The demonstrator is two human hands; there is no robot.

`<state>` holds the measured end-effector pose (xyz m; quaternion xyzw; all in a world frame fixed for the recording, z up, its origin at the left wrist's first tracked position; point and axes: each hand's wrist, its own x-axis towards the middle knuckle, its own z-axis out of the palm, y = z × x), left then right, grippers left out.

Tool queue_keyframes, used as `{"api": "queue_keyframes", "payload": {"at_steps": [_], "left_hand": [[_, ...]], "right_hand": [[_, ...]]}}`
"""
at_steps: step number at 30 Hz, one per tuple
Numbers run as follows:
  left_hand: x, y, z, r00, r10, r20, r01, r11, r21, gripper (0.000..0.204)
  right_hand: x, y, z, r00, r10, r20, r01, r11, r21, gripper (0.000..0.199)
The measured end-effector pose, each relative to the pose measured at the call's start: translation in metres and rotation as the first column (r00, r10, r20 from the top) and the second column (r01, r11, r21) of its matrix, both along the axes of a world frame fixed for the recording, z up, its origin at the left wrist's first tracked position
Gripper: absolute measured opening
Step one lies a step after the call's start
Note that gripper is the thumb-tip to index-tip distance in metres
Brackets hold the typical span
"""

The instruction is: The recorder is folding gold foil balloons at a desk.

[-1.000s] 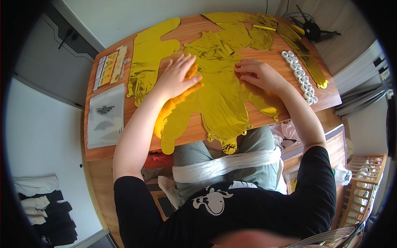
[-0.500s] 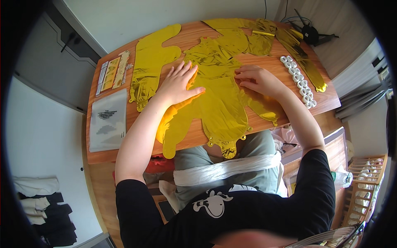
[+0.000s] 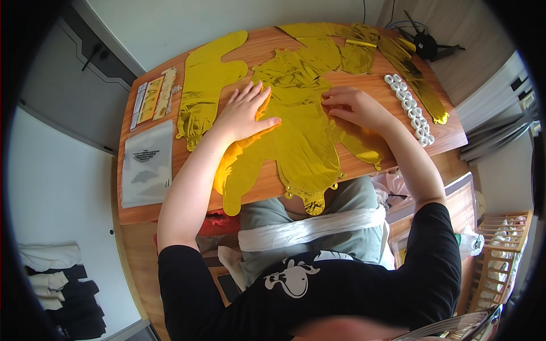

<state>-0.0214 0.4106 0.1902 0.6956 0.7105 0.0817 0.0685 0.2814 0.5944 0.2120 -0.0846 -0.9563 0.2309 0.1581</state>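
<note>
A deflated gold foil balloon (image 3: pixel 301 136) lies spread flat over the middle of the wooden table, its lower lobe reaching past the near edge. My left hand (image 3: pixel 245 112) rests palm down on its left side, fingers and thumb spread. At the balloon's right edge, my right hand (image 3: pixel 357 108) has its fingers bent in, with the fingertips closed on the foil there. Below the right hand hangs another gold lobe (image 3: pixel 364 149), close to the table's front edge. Flattened to the left is a second gold foil balloon (image 3: pixel 207 79).
More gold foil (image 3: pixel 412 74) runs along the far right. White ribbon rolls (image 3: pixel 410 111) line up at right, below a black fan-like device (image 3: pixel 426 44). At left are a clear plastic bag (image 3: pixel 147 165) and printed cards (image 3: pixel 151 101). A wooden rack (image 3: pixel 500 250) stands lower right.
The view has shifted slightly. Both hands stay at nearly the same places on the foil, and the balloons lie as before.
</note>
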Motion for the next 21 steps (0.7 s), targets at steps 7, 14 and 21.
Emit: {"api": "queue_keyframes", "payload": {"at_steps": [7,14,21], "left_hand": [[-0.0046,0.0031,-0.0030,1.000,-0.007,-0.028,0.008,0.999,0.034,0.104],[-0.0043,0.0020,-0.0055,1.000,-0.009,-0.008,0.009,0.999,0.038,0.107],[-0.0042,0.0013,-0.0034,1.000,-0.010,-0.007,0.011,0.999,0.035,0.106]], "right_hand": [[-0.0017,0.0016,-0.0002,1.000,-0.005,0.004,0.005,1.000,0.012,0.031],[-0.0005,-0.0002,-0.0030,1.000,-0.027,-0.013,0.027,1.000,0.004,0.030],[-0.0014,-0.0018,-0.0014,0.999,-0.037,-0.006,0.037,0.999,-0.002,0.031]]}}
